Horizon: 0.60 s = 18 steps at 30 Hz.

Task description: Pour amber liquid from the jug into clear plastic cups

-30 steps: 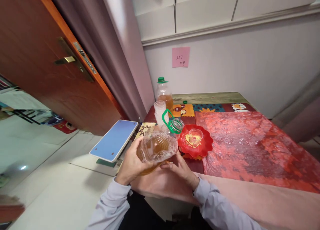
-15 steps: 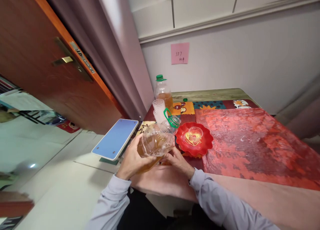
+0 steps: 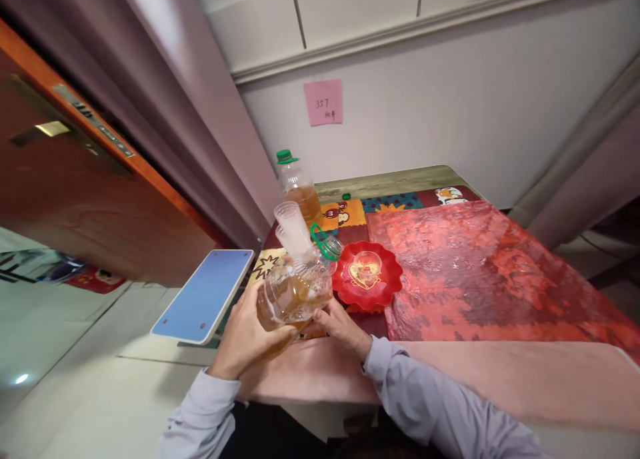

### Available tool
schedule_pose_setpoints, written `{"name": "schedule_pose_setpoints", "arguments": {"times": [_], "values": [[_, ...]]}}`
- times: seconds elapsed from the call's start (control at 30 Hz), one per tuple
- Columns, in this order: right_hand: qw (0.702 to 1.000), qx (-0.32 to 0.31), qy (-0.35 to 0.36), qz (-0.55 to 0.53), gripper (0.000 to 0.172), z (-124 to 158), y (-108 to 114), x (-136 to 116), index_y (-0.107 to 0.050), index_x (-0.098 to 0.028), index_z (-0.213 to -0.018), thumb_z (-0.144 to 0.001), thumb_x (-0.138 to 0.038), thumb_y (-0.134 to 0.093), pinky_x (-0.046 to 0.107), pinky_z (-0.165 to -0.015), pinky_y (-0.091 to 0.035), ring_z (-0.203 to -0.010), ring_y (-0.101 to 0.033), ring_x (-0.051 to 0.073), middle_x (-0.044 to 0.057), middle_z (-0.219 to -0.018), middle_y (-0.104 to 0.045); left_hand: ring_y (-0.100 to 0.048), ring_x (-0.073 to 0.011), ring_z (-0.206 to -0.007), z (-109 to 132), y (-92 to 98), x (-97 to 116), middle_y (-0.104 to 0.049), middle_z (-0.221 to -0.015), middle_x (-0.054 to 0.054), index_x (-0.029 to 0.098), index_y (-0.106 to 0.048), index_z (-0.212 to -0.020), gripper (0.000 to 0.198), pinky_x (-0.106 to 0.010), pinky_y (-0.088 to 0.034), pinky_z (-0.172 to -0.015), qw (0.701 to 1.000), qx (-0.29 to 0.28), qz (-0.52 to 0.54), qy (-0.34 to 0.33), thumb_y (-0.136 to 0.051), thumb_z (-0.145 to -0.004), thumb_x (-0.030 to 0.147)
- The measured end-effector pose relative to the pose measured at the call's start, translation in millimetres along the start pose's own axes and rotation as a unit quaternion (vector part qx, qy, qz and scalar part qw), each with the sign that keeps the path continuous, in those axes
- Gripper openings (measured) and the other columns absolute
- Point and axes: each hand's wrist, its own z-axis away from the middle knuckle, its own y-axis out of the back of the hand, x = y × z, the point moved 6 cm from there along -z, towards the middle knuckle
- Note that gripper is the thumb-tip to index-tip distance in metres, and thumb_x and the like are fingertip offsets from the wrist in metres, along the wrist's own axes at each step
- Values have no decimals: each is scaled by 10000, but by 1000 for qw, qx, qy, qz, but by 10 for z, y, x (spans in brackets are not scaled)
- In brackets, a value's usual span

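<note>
My left hand (image 3: 247,332) is wrapped round the base end of a clear plastic bottle (image 3: 295,292) of amber liquid. My right hand (image 3: 343,326) supports its near side from below. The bottle lies tilted, its uncapped mouth and green carry ring (image 3: 327,244) pointing up and right, close to a scalloped red plate (image 3: 393,276). On that plate stands a clear plastic cup (image 3: 369,264). Just beyond the held bottle, a stack of clear plastic cups (image 3: 293,229) leans to one side. A second bottle (image 3: 303,196), green-capped and partly filled with amber liquid, stands upright at the back.
A green cap (image 3: 347,196) lies near the table's back edge. Glossy red sheeting (image 3: 460,266) covers the table's right part. A blue-topped stool (image 3: 203,296) stands left of the table, with a wooden door (image 3: 95,199) beyond. A pink note (image 3: 323,102) is on the wall.
My view has turned right, so the scene sits further left. Both hands keep hold of the bottle, which looks slightly more level, with its liquid further along toward the neck.
</note>
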Motion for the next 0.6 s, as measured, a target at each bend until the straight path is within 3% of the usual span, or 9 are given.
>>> {"name": "schedule_pose_setpoints", "arguments": {"times": [0.13, 0.27, 0.43, 0.6], "values": [[993, -36, -28, -111, 761, 28, -40, 23, -627, -225, -1353, -891, -827, -675, 569, -1075, -606, -1429, -598, 359, 151, -1423, -678, -743, -357, -1181, -17, 9, 93, -747, -1319, -138, 218, -625, -1340, 861, -499, -613, -990, 1000, -14, 3, -6, -918, -626, 602], [973, -60, -81, -209, 870, 37, -86, 99, -570, -231, -1422, -801, -793, -804, 575, -1063, -606, -1474, -551, 399, 167, -1556, -591, -699, -356, -1287, -26, -1, 163, -704, -1429, -145, 226, -580, -1429, 905, -504, -575, -1080, 1000, -31, -5, 2, -887, -684, 637], [970, -43, -77, -226, 903, 17, -108, 134, -612, -224, -1359, -686, -739, -925, 592, -1191, -495, -1432, -595, 390, 155, -1474, -673, -663, -390, -1347, -33, -7, 145, -668, -1500, -175, 213, -548, -1496, 990, -561, -538, -1144, 998, -40, -45, -1, -905, -662, 610], [971, -38, -50, -231, 824, 12, -120, 140, -642, -218, -1338, -714, -661, -947, 565, -1176, -507, -1294, -691, 347, 137, -1342, -752, -624, -394, -1400, -55, -10, 170, -635, -1532, -198, 184, -531, -1504, 980, -584, -508, -1180, 996, -57, -70, 9, -908, -671, 537]]}}
